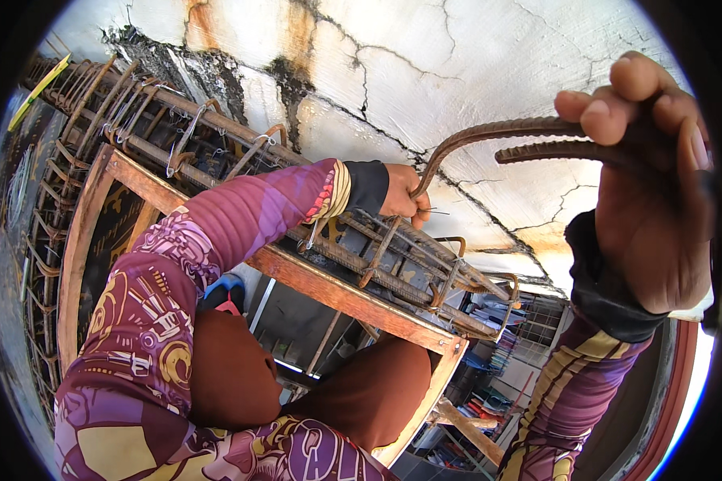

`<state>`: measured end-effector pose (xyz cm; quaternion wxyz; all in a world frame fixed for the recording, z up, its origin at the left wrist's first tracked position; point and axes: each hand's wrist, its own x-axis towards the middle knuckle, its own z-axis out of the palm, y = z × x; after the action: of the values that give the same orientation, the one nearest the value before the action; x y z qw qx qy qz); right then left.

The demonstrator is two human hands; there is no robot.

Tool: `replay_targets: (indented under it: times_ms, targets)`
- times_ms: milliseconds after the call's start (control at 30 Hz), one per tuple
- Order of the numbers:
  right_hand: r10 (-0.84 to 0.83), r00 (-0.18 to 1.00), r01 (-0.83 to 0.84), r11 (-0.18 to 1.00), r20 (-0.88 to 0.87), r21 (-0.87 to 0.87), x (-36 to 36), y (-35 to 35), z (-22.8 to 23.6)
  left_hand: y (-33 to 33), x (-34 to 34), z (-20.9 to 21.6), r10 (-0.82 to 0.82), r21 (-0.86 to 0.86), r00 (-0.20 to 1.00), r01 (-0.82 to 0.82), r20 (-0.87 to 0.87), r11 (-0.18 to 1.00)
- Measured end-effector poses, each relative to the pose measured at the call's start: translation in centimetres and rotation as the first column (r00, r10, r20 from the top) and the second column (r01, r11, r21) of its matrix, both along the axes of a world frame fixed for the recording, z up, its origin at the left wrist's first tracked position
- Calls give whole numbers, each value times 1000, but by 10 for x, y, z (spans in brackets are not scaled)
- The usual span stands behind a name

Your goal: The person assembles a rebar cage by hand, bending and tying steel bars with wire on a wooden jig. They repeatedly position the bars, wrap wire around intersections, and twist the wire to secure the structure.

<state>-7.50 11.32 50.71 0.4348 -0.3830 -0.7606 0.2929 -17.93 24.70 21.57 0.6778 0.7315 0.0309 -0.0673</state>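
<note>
Where clasped by the right hand (650, 184), the stiff-looking bar (521, 127) is best held. The left hand (399, 191) is curled, its hold unclear.

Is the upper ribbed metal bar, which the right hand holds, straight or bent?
Bent: the upper ribbed metal bar runs leftward from the right hand, then curves down to the left hand.

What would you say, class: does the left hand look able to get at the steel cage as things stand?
Probably yes: the left hand is right at the steel cage, with nothing visible between them, though it may be steadying the bent bar.
</note>
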Motion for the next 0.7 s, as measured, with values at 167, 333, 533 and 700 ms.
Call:
replay_targets:
  times_ms: [167, 333, 533, 700]
  targets:
    - [-485, 862, 411, 838, 145, 358, -2, -29, -8, -3, 25, 17, -161, 51, 982, 167, -100, 985]
    - [-558, 804, 483, 814, 203, 323, -4, -50, 0, 1, 37, 6, -258, -23, 957, 258, -129, 966]
    - [-348, 937, 349, 934, 34, -79, -19, -53, 14, -2, 33, 13, -239, 3, 965, 241, -104, 971]
    - [220, 976, -217, 959, -7, -180, 68, -46, 21, -1, 42, 5, -262, -49, 958, 258, -114, 965]
